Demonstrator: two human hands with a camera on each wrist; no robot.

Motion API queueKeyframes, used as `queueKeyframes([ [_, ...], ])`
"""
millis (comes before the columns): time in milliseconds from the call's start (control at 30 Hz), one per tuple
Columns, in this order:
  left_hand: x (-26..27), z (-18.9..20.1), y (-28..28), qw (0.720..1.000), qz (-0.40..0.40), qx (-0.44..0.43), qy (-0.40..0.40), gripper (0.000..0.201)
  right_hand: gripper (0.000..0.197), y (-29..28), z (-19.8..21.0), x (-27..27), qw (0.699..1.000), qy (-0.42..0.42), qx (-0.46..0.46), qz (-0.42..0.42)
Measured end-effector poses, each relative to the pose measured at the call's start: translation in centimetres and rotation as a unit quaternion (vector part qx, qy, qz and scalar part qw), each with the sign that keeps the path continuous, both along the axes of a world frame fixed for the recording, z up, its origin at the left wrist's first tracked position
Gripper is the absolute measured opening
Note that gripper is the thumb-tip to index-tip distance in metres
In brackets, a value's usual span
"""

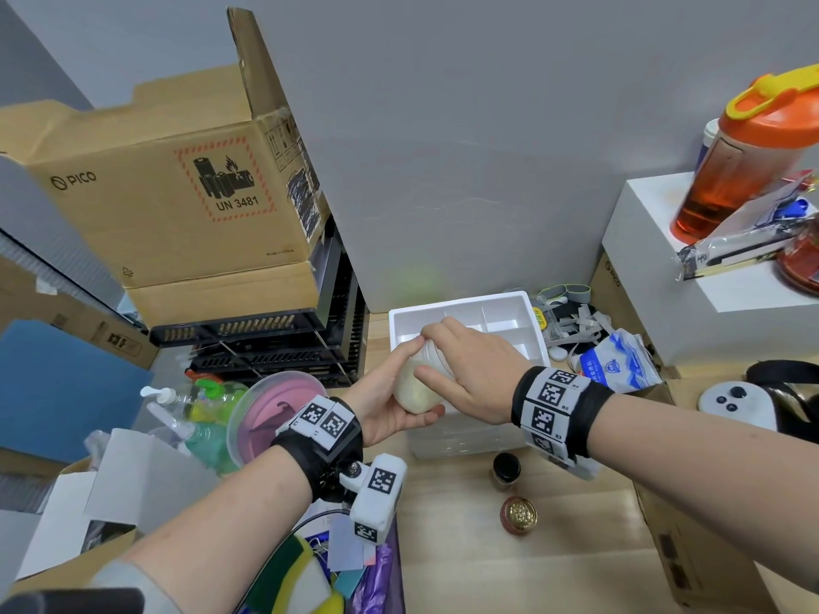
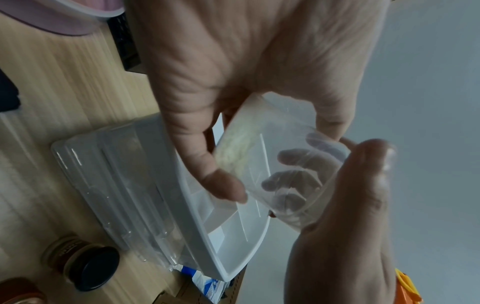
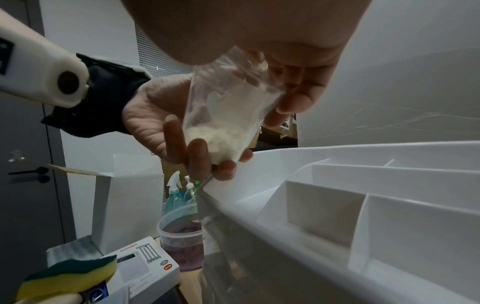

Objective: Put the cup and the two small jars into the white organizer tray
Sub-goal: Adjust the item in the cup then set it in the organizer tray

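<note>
A brown cardboard box (image 1: pixel 177 206) marked PICO sits on stacked black crates (image 1: pixel 274 347) at the left. On a white block (image 1: pixel 664 277) at the right stands an orange bottle (image 1: pixel 727 170). A yellow-green sponge (image 3: pixel 67 273) lies low, beside spray bottles (image 3: pixel 174 195).

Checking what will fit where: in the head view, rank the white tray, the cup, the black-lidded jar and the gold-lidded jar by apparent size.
1. White tray, partly hidden by the hands.
2. Cup, tilted and partly covered.
3. Black-lidded jar and gold-lidded jar look alike; the gold one is nearer the camera, so no ranking.
</note>
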State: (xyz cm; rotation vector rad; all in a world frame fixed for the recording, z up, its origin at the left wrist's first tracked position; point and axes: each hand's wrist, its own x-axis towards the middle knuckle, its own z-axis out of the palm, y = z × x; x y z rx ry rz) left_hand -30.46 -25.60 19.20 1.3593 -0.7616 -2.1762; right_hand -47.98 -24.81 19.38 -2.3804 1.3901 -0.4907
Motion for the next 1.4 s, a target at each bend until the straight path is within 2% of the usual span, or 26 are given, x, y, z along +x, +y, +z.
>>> queueKeyframes([
  [233,-0.3,0.51,-0.22,1.0,0.001,-0.012,-0.006,0.043,0.062,0.06,0.14,0.36,0.999,0.018,-0.004,-0.028],
  [433,-0.82,0.37,-0.1,0.999,0.025,-0.019,-0.013,0.044,0.059,-0.13,0.18,0.58,0.998,0.038,0.003,-0.051],
  [667,-0.84,0.0,0.16,0.999,0.038,-0.027,-0.009,0.046,0.046,-0.17,-0.46,0.91,0.999,0.004,0.017,-0.042],
  [933,-0.61,-0.24,0.21,0.999,0.045,-0.031,-0.005,0.046,0.045,-0.1,-0.55,0.91,0.999,0.004,0.014,-0.036],
  [1100,-0.55,0.1,0.18,0.999,0.032,-0.037,0.003,0.046,0.05,-0.07,-0.1,0.76,1.0,0.0,0.006,-0.029],
  [1266,-0.18,0.27,-0.22,0.999,0.031,-0.026,0.013,0.036,0.069,-0.25,0.15,0.42,0.996,-0.048,0.048,-0.049],
  [1400,-0.13,0.15,-0.3,0.999,0.036,-0.028,0.023,0.041,0.074,-0.37,0.08,0.47,0.995,-0.067,0.029,-0.061],
])
